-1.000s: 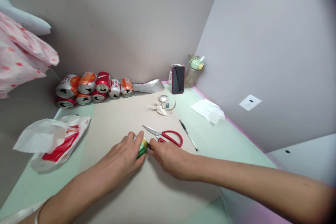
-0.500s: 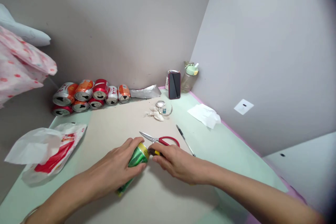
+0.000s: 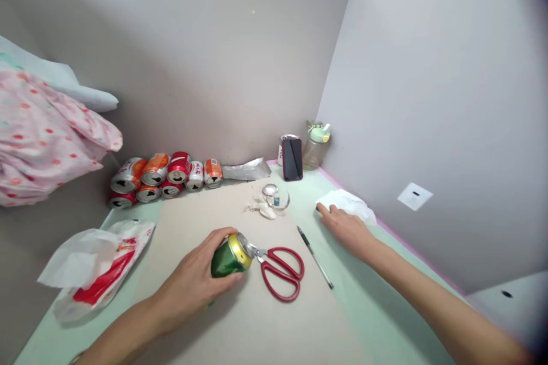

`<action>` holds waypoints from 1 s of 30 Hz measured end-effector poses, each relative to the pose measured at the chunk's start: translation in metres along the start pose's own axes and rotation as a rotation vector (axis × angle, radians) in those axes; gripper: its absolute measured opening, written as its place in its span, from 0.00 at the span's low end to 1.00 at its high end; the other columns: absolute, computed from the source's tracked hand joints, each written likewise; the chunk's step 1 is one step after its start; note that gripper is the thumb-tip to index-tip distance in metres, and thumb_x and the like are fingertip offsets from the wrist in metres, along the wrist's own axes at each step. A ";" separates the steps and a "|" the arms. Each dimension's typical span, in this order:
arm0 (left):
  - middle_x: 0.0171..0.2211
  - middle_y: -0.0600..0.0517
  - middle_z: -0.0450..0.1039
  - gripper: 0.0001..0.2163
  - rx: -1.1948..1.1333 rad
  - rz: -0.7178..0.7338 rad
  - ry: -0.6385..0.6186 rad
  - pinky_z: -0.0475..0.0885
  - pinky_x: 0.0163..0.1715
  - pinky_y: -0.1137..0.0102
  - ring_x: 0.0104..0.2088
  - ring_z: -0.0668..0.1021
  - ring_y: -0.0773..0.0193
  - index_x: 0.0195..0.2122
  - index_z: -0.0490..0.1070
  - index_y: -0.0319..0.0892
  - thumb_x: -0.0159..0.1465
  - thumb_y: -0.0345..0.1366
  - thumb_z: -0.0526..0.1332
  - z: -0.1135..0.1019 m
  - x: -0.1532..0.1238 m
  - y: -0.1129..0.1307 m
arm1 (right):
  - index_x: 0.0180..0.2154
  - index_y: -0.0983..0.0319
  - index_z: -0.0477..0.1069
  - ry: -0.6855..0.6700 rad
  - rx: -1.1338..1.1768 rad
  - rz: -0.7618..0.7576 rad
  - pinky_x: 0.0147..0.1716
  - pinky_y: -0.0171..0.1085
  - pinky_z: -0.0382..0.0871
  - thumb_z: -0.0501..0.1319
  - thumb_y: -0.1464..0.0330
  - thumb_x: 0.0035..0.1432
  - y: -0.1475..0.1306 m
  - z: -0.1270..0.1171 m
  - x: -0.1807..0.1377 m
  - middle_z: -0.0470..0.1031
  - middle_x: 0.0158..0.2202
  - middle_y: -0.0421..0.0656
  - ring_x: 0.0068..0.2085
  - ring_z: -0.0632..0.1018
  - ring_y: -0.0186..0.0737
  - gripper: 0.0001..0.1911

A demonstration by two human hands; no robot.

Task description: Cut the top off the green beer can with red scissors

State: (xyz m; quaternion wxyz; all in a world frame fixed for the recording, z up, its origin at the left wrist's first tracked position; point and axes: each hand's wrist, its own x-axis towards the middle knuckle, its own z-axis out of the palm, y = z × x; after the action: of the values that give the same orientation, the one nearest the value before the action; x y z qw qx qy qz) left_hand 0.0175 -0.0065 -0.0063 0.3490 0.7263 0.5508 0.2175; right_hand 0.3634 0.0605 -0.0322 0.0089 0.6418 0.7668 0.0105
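Note:
My left hand is wrapped round a green drink can with a yellow band, tilted so its silver end faces right. A small dark mark shows on the yellow band. Next to the can's end lie red-handled scissors, their blades partly hidden behind it. Over at the right, my right hand is low on the table at the edge of a white tissue. A dark end of a small black-and-yellow cutter peeks out at its fingertips; the hand hides most of it.
Several empty cans are stacked at the back left, beside a metal sheet. A pen, a phone, a bottle, a plastic packet and a clear ring-shaped item lie or stand around the board.
My right hand has moved away from the can, right and forward to the tissue, with the cutter. My left hand has turned the can so its end shows more. The view has shifted.

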 end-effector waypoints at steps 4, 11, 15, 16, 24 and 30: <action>0.58 0.46 0.70 0.25 -0.036 0.072 0.047 0.66 0.58 0.56 0.56 0.74 0.49 0.59 0.63 0.49 0.60 0.38 0.62 -0.003 0.003 -0.006 | 0.47 0.66 0.69 0.083 -0.022 -0.086 0.42 0.46 0.66 0.53 0.73 0.67 -0.025 -0.009 -0.013 0.73 0.44 0.58 0.46 0.73 0.56 0.10; 0.57 0.43 0.70 0.24 -0.085 0.018 0.171 0.66 0.58 0.54 0.57 0.73 0.48 0.58 0.59 0.46 0.61 0.40 0.63 -0.008 0.007 -0.010 | 0.48 0.65 0.70 -0.100 0.170 -0.394 0.42 0.41 0.69 0.61 0.75 0.60 -0.119 -0.006 -0.037 0.75 0.43 0.53 0.46 0.75 0.52 0.13; 0.56 0.43 0.71 0.24 -0.068 0.069 0.262 0.67 0.57 0.55 0.57 0.73 0.49 0.58 0.59 0.45 0.62 0.42 0.62 -0.006 0.010 -0.017 | 0.51 0.67 0.68 -0.064 0.184 -0.334 0.38 0.39 0.68 0.56 0.78 0.60 -0.130 0.003 -0.032 0.74 0.44 0.54 0.41 0.76 0.48 0.17; 0.56 0.43 0.71 0.24 -0.067 0.076 0.286 0.68 0.56 0.56 0.57 0.74 0.49 0.58 0.59 0.45 0.62 0.43 0.62 -0.006 0.010 -0.019 | 0.53 0.65 0.67 -0.056 0.242 -0.321 0.37 0.39 0.68 0.56 0.77 0.60 -0.126 0.003 -0.030 0.73 0.45 0.53 0.40 0.76 0.46 0.18; 0.55 0.45 0.73 0.24 -0.106 0.055 0.236 0.69 0.56 0.58 0.56 0.75 0.49 0.57 0.61 0.46 0.61 0.43 0.65 -0.002 0.010 -0.018 | 0.63 0.57 0.56 -0.176 1.482 -0.033 0.30 0.34 0.62 0.60 0.48 0.62 -0.081 -0.009 -0.011 0.65 0.38 0.41 0.32 0.69 0.36 0.35; 0.59 0.44 0.69 0.26 -0.012 0.110 0.230 0.66 0.59 0.56 0.58 0.72 0.49 0.59 0.62 0.46 0.61 0.40 0.65 0.001 0.013 -0.025 | 0.57 0.61 0.62 -0.415 1.836 -0.384 0.31 0.36 0.64 0.48 0.43 0.67 -0.092 -0.007 -0.029 0.65 0.30 0.39 0.27 0.64 0.34 0.33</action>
State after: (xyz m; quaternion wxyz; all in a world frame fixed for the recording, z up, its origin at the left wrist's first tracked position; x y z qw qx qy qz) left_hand 0.0065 0.0097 -0.0267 0.2755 0.7235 0.5451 0.3216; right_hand 0.2774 0.0159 -0.0280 -0.3601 0.2508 0.5511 -0.7097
